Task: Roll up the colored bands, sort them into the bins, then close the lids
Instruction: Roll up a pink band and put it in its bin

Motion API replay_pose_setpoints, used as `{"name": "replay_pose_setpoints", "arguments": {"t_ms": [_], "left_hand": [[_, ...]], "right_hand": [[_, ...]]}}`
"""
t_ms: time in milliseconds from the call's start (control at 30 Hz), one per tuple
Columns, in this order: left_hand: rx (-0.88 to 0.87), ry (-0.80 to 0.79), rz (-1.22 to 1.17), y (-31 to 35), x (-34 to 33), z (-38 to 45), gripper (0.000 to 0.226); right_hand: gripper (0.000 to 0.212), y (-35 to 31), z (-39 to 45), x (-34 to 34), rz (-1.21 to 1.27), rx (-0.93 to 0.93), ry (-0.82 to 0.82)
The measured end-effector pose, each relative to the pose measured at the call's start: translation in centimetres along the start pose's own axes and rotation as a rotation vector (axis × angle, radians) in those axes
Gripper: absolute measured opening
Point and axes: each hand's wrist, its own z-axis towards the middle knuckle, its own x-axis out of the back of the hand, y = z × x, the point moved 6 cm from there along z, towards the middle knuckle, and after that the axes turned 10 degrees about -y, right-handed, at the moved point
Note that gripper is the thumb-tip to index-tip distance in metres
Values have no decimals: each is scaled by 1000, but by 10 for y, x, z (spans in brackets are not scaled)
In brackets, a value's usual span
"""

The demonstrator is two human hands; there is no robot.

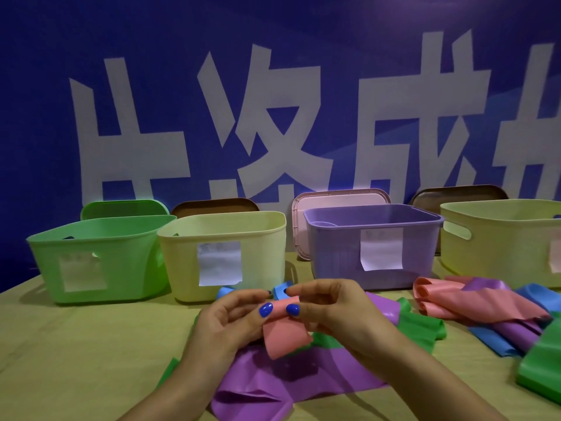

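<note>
A pink band (285, 331) hangs in front of me, its top edge curled over. My left hand (233, 317) and my right hand (328, 308) pinch that curled edge from either side, thumbs in front. Under my hands lie a purple band (261, 387) and a green band (422, 329); a blue band (280, 290) peeks out behind my fingers. Four open bins stand in a row behind: green (121, 262), pale yellow (261, 256), purple (334, 256) and a second pale yellow bin (498, 238).
Lids lean on the blue wall behind the bins: green (124, 208), brown (212, 206), pink (340, 197) and brown (458, 194). A heap of pink, purple, blue and green bands (485, 311) lies at the right on the wooden table (76, 360).
</note>
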Motion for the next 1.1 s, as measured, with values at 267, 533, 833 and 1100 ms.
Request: {"name": "replay_pose_setpoints", "arguments": {"t_ms": [267,533,833,1100], "left_hand": [[-63,-7,68,5,1,-2,22],[-68,-39,6,7,-2,-2,40],[49,-48,-50,0,-4,-2,36],[28,-82,-14,-2,-5,0,43]], "right_hand": [[29,5,-5,-6,128,-104,-95],[15,2,-7,-10,142,-103,-122],[22,1,-8,-6,167,-113,-66],[23,0,-4,-2,96,-39,-22]]}}
